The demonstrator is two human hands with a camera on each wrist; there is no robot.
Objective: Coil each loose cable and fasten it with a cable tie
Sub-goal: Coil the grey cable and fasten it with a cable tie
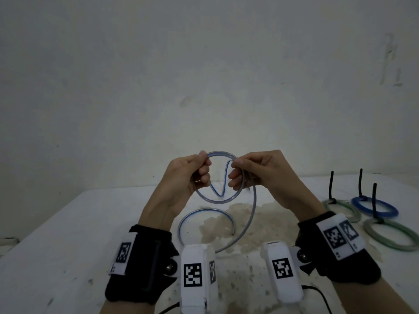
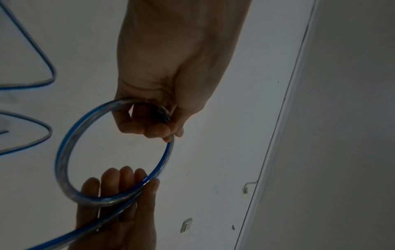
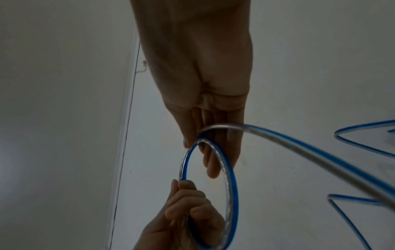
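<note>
Table [image 1: 68, 223] carries three tied coils [image 1: 374, 205] at the right edge, well apart from the hands. Cable [image 1: 217, 201], clear with a blue stripe, is held above the table in one loop, its tail trailing down onto the surface. Left hand [image 1: 190, 175] and right hand [image 1: 256, 171] each grip the loop on opposite sides.

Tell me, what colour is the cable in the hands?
Clear cable with a blue stripe, best in the right wrist view.

clear blue-striped cable [image 1: 217, 200], partly looped
</note>
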